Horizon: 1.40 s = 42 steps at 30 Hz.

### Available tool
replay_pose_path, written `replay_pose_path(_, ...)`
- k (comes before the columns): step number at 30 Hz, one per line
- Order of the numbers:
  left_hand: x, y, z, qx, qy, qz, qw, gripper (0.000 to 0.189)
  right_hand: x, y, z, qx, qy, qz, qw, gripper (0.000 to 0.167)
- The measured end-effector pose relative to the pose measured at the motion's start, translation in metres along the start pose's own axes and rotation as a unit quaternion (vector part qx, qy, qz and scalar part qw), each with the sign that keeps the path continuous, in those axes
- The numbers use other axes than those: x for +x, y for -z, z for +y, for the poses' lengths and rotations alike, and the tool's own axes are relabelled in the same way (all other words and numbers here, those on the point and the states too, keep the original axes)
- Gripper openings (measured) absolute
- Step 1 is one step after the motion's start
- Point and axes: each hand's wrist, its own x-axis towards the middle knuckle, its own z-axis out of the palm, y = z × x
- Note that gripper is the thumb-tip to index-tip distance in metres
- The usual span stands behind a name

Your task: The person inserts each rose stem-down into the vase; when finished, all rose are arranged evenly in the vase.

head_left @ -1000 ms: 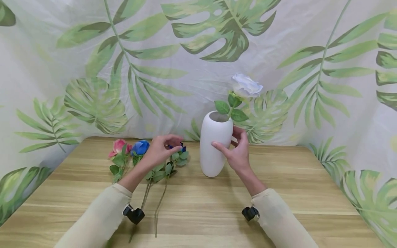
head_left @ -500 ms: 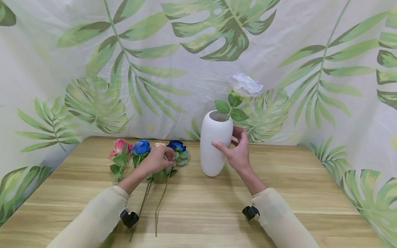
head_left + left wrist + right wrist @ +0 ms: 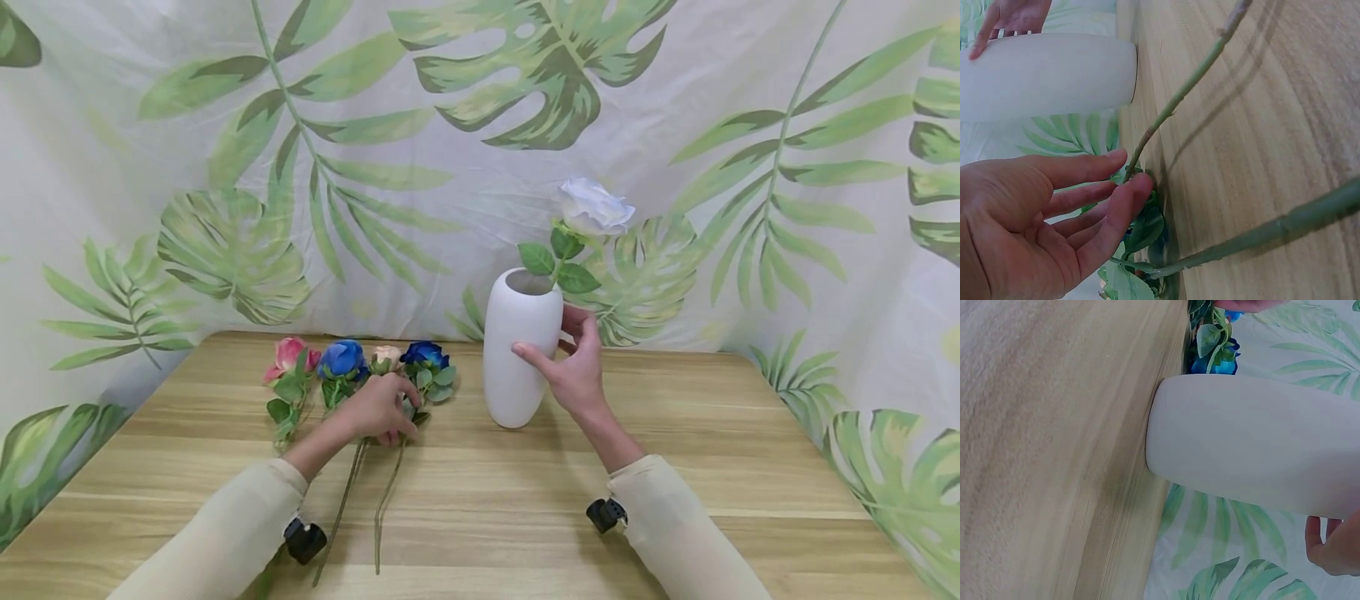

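My left hand (image 3: 381, 405) is low over the flowers lying on the table. In the left wrist view, its thumb and fingertips pinch the thin stem (image 3: 1175, 100) of a dark blue rose (image 3: 426, 353). My right hand (image 3: 576, 371) grips the side of a tall white vase (image 3: 513, 367), with the thumb across its front; the other fingers are partly hidden behind it. The vase stands upright. Out of its mouth leans a white rose (image 3: 595, 207) with green leaves, toward the right.
Left of the dark blue rose lie a pale peach rose (image 3: 386, 356), a blue rose (image 3: 341, 358) and a pink rose (image 3: 288, 354), stems toward the front. The wooden table (image 3: 465, 517) meets a leaf-print cloth (image 3: 375, 217) behind.
My left hand has come down and toward me, from over the dark blue rose's head to its stem, uncovering the blooms. My right hand and the vase have stayed put.
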Motion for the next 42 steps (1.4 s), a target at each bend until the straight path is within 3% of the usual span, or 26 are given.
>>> replay_pose_path(7,-0.005,-0.002,-0.001,-0.044,0.007,-0.016,0.9989,0.041,-0.001,0.000,-0.001,-0.003,-0.001,-0.002,1.0000,0.076)
replay_pose_path(13,-0.005,-0.001,0.000,-0.082,0.000,0.000,0.9966,0.043,0.000,0.001,0.001,-0.003,0.004,0.000,1.0000,0.074)
replay_pose_path(21,-0.006,0.004,0.005,-0.079,-0.009,0.017,0.9967,0.045,-0.001,0.001,0.002,-0.004,0.007,-0.004,1.0000,0.074)
replay_pose_path(30,-0.008,0.020,0.015,-0.098,-0.050,0.076,0.9910,0.041,-0.001,0.001,0.002,-0.007,0.010,-0.003,0.9999,0.075)
replay_pose_path(42,-0.003,0.030,0.026,-0.157,-0.084,0.139,0.9742,0.040,0.000,0.001,0.004,-0.006,0.013,-0.003,0.9999,0.074)
